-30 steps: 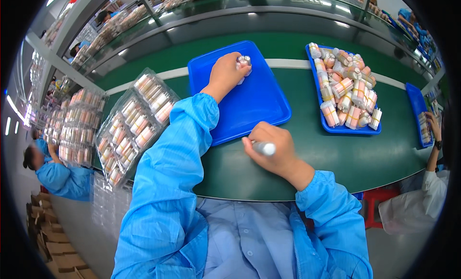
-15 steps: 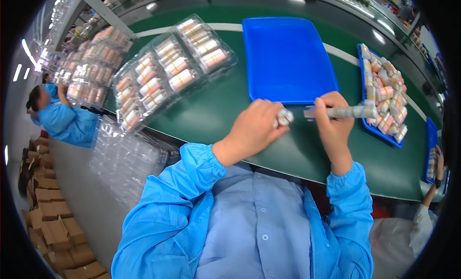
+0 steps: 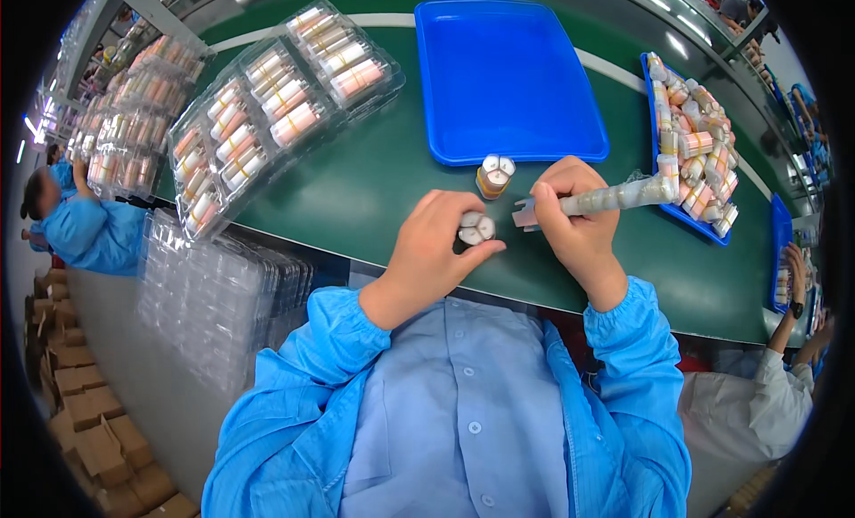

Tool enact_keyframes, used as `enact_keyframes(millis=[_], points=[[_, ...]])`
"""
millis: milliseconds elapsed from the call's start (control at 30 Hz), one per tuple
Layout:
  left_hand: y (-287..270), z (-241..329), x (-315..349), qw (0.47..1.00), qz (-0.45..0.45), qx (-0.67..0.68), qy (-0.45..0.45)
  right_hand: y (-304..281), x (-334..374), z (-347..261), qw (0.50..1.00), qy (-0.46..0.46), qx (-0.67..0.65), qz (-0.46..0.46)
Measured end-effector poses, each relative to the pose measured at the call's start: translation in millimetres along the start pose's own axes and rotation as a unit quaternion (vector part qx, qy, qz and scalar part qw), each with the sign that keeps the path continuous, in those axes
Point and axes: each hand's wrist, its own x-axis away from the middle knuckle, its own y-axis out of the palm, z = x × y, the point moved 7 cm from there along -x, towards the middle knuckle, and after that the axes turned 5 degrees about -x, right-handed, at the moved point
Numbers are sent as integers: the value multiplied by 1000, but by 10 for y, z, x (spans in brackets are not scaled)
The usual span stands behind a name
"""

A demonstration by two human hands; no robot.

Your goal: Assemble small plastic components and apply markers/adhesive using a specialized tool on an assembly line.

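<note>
My left hand (image 3: 434, 239) is closed round a bundle of three white-ended cylinders (image 3: 477, 228), held upright low over the green table. Just beyond it, a second three-cylinder bundle (image 3: 494, 175) stands upright with a yellowish band round it, touched by neither hand. My right hand (image 3: 579, 217) grips a long, pale, translucent tube-like tool (image 3: 614, 197). Its forked-looking tip points left toward the bundles, a short gap away from them. The tool's thicker right end is wrapped in clear film and reaches over the edge of the filled tray.
A blue tray (image 3: 512, 81) lies beyond my hands. At right, another blue tray (image 3: 721, 238) is heaped with pink-and-white bundles. Clear blister trays (image 3: 294, 99) hold banded cylinders at left, near stacked plastic trays (image 3: 209, 295). Cartons (image 3: 93, 402) and a co-worker in blue (image 3: 93, 233) are farther left.
One bundle now stands by itself in front of the blue tray, while my left hand has drawn back slightly from it with a bundle. The whole view has shifted a little.
</note>
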Motion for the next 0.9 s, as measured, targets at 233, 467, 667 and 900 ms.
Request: enact_keyframes(millis=[233,467,667,900], points=[[92,37,-44,999,30,4,40,100,44,-51,999,-14,20,-44],[118,25,-24,997,45,10,61,188,66,8,997,-16,34,-63],[114,-8,-7,999,30,-12,8,228,77,2,996,16,57,-71],[211,-107,74,993,-17,111,19,98,49,8,999,-15,11,-26]])
